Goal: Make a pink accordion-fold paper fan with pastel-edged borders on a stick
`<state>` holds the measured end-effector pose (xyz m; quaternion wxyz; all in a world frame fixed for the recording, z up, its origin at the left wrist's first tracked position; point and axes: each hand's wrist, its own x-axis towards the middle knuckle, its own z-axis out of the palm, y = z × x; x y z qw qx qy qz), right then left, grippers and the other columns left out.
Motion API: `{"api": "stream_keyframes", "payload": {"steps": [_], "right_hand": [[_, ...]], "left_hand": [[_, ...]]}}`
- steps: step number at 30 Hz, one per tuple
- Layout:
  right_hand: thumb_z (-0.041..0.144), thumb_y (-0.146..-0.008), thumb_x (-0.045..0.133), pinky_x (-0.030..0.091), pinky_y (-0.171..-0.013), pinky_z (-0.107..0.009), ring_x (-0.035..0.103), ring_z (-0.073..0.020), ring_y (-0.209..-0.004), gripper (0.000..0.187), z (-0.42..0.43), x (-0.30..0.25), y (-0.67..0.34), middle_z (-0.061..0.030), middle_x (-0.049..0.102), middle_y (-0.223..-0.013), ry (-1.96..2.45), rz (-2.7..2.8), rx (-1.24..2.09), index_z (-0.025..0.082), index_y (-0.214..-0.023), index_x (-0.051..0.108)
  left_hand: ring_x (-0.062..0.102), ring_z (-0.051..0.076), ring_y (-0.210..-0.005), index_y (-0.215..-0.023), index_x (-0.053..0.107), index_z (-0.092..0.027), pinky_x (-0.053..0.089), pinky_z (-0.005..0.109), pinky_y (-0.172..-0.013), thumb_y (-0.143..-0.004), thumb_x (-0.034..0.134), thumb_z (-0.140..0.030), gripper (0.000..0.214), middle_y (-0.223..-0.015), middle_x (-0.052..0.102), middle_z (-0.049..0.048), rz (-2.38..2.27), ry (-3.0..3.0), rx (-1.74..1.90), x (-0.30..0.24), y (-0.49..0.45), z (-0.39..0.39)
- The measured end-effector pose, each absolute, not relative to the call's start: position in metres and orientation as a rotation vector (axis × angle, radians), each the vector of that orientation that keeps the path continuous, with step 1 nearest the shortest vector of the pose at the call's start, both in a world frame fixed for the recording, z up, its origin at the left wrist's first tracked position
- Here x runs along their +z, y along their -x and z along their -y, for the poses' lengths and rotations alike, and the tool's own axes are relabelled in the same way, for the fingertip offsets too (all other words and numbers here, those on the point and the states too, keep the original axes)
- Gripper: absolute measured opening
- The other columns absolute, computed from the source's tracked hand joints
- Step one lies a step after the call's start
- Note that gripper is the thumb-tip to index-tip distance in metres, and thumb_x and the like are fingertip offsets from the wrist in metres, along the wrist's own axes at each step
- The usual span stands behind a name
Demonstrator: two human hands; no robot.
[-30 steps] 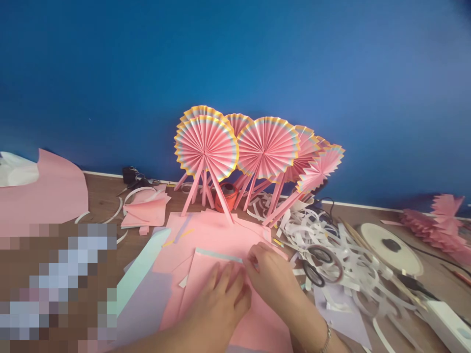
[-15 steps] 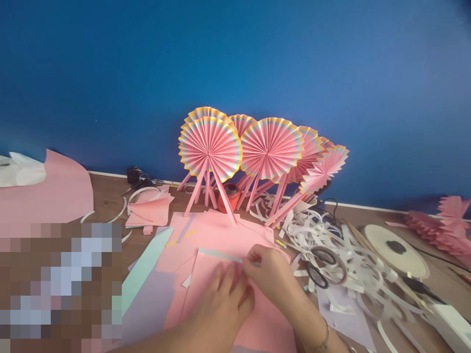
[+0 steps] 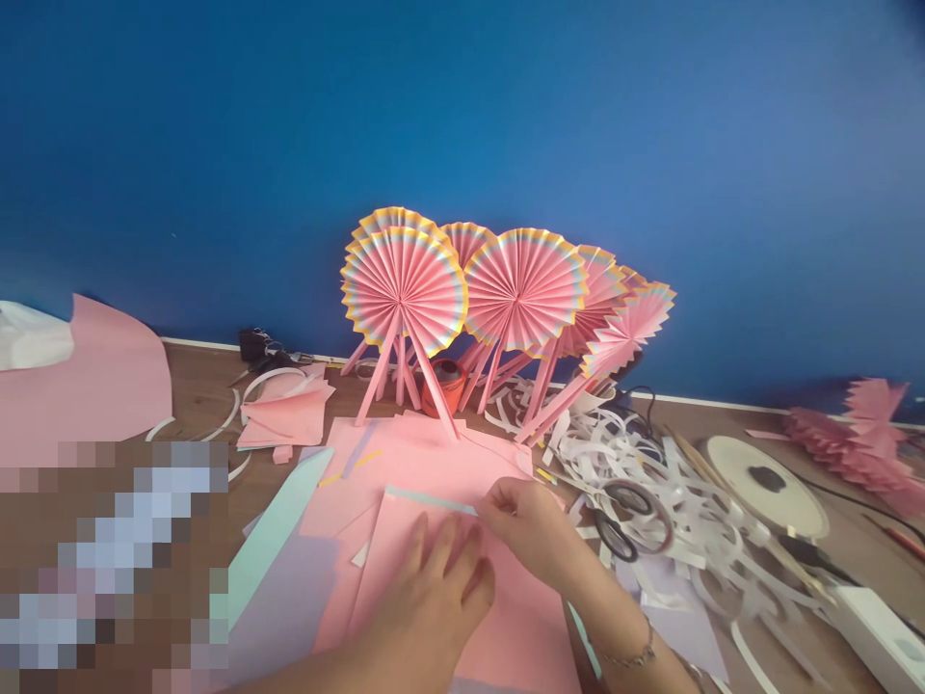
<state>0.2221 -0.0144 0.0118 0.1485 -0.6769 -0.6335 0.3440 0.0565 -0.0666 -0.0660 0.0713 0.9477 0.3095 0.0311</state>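
Note:
My left hand [image 3: 440,588] lies flat with its fingers spread, pressing on a pink paper sheet [image 3: 516,631]. A narrow light blue paper strip [image 3: 426,501] runs along the far edge of that sheet. At the strip's right end my right hand [image 3: 527,530] is closed in a pinch, its fingertips partly hidden by the hand itself. More pink paper [image 3: 434,448] lies beneath, with lavender paper [image 3: 289,569] and a light green strip [image 3: 281,535] to the left.
Pleated pink paper fans [image 3: 405,294] on crossed legs stand before the blue wall [image 3: 462,106]. Near them sits a red-orange container [image 3: 442,390]. At right are scissors [image 3: 621,530], a heap of white paper strips [image 3: 599,439], a round cream lid-like object [image 3: 737,482] and a white box [image 3: 874,631].
The whole view has shifted slightly, so things appear a little further left. Both hands keep nearly the same place on the sheet. A light blue strip now shows below my right forearm.

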Motion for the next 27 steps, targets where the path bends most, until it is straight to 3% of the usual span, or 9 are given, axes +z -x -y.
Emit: {"api": "stream_keyframes", "payload": {"steps": [7, 14, 19, 23, 27], "right_hand": [[0.023, -0.08, 0.047, 0.034, -0.053, -0.022, 0.051, -0.0126, -0.056, 0.019, 0.019, 0.011, -0.221, 0.0011, 0.061, -0.061, 1.915, 1.913, 0.9, 0.019, -0.062, 0.054], [0.014, -0.074, 0.049, 0.035, -0.055, -0.022, 0.052, -0.0124, -0.056, 0.016, 0.019, 0.015, -0.213, 0.0011, 0.062, -0.061, 1.979, 1.921, 0.822, 0.019, -0.06, 0.053], [0.016, -0.072, 0.05, 0.038, -0.056, -0.023, 0.053, -0.0128, -0.058, 0.015, 0.018, 0.011, -0.218, 0.0004, 0.062, -0.062, 1.952, 1.836, 0.928, 0.018, -0.058, 0.055], [0.017, -0.071, 0.051, 0.039, -0.057, -0.023, 0.054, -0.0131, -0.059, 0.014, 0.015, 0.008, -0.223, 0.0008, 0.063, -0.061, 1.921, 1.83, 0.961, 0.018, -0.059, 0.057], [0.017, -0.071, 0.053, 0.041, -0.061, -0.024, 0.056, -0.0144, -0.065, 0.013, 0.015, 0.009, -0.224, -0.0007, 0.062, -0.067, 1.848, 1.89, 0.852, 0.018, -0.058, 0.055]], "left_hand": [[0.009, 0.041, -0.138, -0.138, 0.034, -0.011, 0.012, 0.063, -0.105, -0.083, 0.047, -0.035, 0.062, -0.152, 0.023, 0.0187, -0.941, -2.842, 0.093, -0.063, -0.056, 0.068], [0.02, 0.039, -0.134, -0.139, 0.033, -0.012, 0.02, 0.059, -0.103, -0.083, 0.046, -0.033, 0.061, -0.145, 0.035, 0.0185, -0.877, -2.761, 0.049, -0.04, -0.052, 0.059], [0.031, 0.04, -0.125, -0.134, 0.04, -0.017, 0.026, 0.055, -0.101, -0.073, 0.053, -0.025, 0.062, -0.136, 0.047, 0.0116, -0.913, -2.68, 0.03, -0.035, -0.052, 0.057], [0.007, 0.048, -0.134, -0.133, 0.042, -0.018, 0.008, 0.067, -0.105, -0.068, 0.057, -0.024, 0.068, -0.139, 0.045, 0.0085, -0.96, -2.663, 0.064, -0.041, -0.053, 0.059], [-0.004, 0.051, -0.135, -0.139, 0.036, -0.025, 0.007, 0.073, -0.102, -0.057, 0.056, -0.008, 0.086, -0.15, 0.033, 0.0031, -1.011, -2.557, -0.111, -0.037, -0.056, 0.057]]}}
